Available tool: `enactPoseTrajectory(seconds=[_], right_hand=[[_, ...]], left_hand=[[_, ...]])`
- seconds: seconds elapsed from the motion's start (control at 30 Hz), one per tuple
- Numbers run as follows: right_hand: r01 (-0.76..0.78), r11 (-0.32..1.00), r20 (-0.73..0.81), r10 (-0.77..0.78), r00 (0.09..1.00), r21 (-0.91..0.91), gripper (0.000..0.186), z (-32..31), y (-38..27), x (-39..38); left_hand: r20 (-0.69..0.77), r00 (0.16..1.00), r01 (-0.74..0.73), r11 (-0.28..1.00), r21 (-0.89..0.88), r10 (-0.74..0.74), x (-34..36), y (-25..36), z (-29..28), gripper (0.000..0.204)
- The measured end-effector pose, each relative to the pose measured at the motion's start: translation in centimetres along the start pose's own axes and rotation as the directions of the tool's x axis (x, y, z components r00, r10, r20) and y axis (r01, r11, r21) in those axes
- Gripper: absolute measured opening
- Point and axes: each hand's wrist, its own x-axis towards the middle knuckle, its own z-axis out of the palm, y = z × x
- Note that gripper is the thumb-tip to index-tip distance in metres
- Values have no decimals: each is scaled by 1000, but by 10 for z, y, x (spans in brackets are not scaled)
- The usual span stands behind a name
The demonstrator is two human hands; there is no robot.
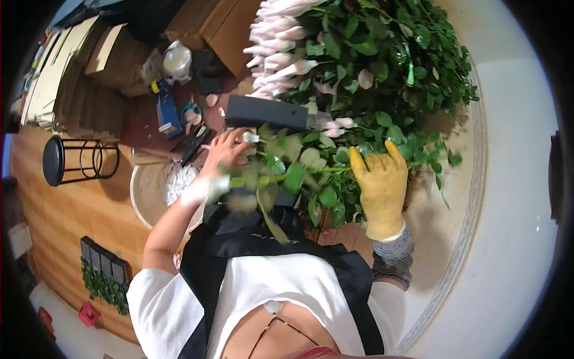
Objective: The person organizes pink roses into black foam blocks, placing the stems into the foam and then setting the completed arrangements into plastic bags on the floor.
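My left hand (230,146), bare, has its fingers apart and curved, their tips at a small white piece (250,137) below a long black box-like block (266,112). A blurred white-headed rose stem (209,186) crosses in front of my left wrist. My right hand (378,185), in a yellow glove, has its middle fingers curled on a leafy green stem (323,170), with index and little finger raised. Behind the block lie several pale pink sleeved flower heads (281,45) with a dense pile of foliage (388,48).
Cardboard stacks (72,78) stand on the red-brown table (140,122), with tools (170,107) and a larger box (209,30). At left are a black stool (55,160), a round bin (149,200) with white scraps and a dark planter-like object (103,257). A white curved surface (514,197) borders the right.
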Motion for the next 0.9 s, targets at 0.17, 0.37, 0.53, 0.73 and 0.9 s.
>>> enactPoseTrajectory(seconds=[0.17, 0.37, 0.53, 0.73, 0.9], right_hand=[[37, 972, 65, -54, 996, 231, 19, 133, 19, -39], [-255, 955, -32, 262, 965, 151, 21, 179, -25, -36], [-463, 647, -21, 595, 803, 606, 30, 272, -63, -78], [-567, 570, 164, 604, 780, 595, 47, 203, -37, -58], [-160, 491, 4, 303, 953, 856, 53, 110, -55, 1]], left_hand=[[143, 982, 137, 988, -78, -125, -10, 9, -2, 61], [-25, 998, 56, 995, -85, -58, -14, 7, 1, 60], [26, 998, 56, 998, -19, -56, -2, 13, -6, 66], [101, 985, 162, 964, -210, -144, -19, 8, -27, 64], [204, 812, 572, 677, -463, -546, -54, 1, -35, 18]])
